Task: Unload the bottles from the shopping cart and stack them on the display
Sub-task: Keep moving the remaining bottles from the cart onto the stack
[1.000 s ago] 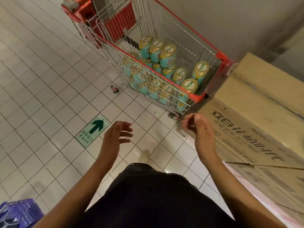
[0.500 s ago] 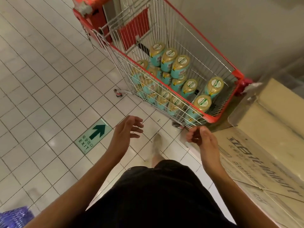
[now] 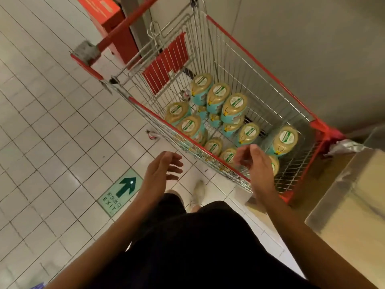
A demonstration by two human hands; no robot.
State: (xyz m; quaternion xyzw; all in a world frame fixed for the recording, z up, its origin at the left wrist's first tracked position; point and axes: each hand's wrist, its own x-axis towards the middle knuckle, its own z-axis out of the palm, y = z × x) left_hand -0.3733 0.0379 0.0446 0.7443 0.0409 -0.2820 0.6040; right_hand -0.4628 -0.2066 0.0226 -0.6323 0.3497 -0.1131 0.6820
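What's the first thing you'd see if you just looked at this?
A wire shopping cart with a red rim stands by the wall, holding many teal-labelled bottles. Two empty hands hover in front: the left hand over the tiles, the right hand above the cart's near edge. A green EXIT arrow sits at lower left.

A wire shopping cart [image 3: 260, 66] with red rims stands on a tiled floor [image 3: 41, 142] beside a wall [image 3: 312, 38]. Teal-and-tan bottles [image 3: 234, 105] lie piled in its basket, most along the near side. The right hand [image 3: 256, 163] hangs over the cart's near rim above them, fingers loosely curled and empty. The left hand [image 3: 162, 170] hovers outside the cart, fingers relaxed, near a green EXIT sign [image 3: 120, 190] on the floor.
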